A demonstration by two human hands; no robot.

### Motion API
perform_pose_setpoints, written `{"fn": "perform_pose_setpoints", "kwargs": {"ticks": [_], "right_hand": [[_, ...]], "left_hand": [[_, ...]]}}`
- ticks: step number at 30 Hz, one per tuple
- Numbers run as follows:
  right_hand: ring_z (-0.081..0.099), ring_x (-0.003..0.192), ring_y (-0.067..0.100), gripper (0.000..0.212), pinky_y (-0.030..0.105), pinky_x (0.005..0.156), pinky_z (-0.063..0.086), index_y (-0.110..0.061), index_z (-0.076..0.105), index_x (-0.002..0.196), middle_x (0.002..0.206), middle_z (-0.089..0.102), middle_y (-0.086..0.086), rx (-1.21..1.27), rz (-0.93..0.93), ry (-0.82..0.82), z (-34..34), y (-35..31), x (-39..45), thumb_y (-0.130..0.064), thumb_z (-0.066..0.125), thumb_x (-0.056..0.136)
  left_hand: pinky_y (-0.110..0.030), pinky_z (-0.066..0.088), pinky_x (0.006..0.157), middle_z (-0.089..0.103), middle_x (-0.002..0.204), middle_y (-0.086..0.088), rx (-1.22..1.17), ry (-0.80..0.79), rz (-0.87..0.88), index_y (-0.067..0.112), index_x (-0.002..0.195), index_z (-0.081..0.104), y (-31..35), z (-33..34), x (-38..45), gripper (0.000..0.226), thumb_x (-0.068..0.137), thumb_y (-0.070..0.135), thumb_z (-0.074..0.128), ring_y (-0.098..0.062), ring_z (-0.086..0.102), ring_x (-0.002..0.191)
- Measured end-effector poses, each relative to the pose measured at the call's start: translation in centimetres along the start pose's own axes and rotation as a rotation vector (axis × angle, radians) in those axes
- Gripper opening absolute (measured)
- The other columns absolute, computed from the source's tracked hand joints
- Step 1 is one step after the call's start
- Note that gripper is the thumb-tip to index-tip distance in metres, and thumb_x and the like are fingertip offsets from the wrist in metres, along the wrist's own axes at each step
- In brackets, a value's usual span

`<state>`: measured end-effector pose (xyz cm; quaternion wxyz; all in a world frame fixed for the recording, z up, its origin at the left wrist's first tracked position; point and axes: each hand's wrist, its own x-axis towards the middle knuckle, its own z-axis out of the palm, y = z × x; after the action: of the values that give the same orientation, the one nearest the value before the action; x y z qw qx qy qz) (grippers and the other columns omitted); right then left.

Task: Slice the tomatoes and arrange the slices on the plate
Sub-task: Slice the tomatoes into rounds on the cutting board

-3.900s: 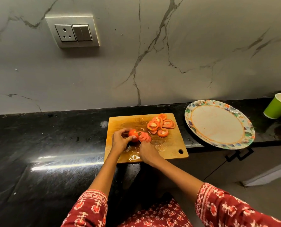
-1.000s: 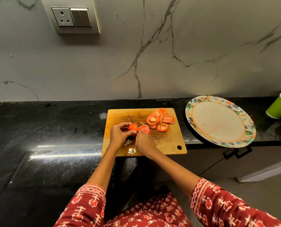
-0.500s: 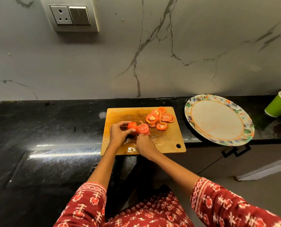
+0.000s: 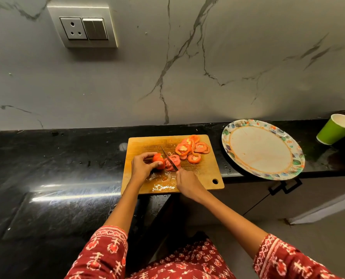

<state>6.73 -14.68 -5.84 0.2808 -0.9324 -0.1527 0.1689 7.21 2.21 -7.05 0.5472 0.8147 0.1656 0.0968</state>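
**Knife set against a half-cut tomato on the board**

The left hand (image 4: 142, 167) curls its fingers and thumb around the uncut end of a tomato (image 4: 158, 161) on the wooden cutting board (image 4: 203, 174). The right hand (image 4: 187, 183) grips a knife (image 4: 168, 158), its handle hidden in the closed fist, the blade lying between the tomato piece and two fresh slices (image 4: 173, 162) beside it. A heap of cut slices (image 4: 193, 149) sits at the board's far right corner. The patterned plate (image 4: 228, 133) lies right of the board on the black counter (image 4: 57, 158), bare of slices, overhanging the edge. A green cup (image 4: 333, 129) stands beyond it.
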Motion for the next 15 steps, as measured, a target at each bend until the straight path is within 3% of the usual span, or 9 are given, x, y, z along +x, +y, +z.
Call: {"fn": "perform_pose_setpoints", "kwargs": {"ticks": [15], "right_hand": [[0.059,0.087,0.038,0.029,0.034,0.065,0.037,0.001,0.052,0.099,0.094,0.062,0.024,0.039,-0.029,0.073,1.3,-1.7,-0.8,-0.018,0.03,0.099]], "left_hand": [[-0.026,0.046,0.084,0.064,0.113,-0.012,0.0,0.014,0.012,0.004,0.107,0.066,0.1,0.0,-0.6,0.041,0.068,0.008,0.078,-0.019,0.058,0.102]]}}
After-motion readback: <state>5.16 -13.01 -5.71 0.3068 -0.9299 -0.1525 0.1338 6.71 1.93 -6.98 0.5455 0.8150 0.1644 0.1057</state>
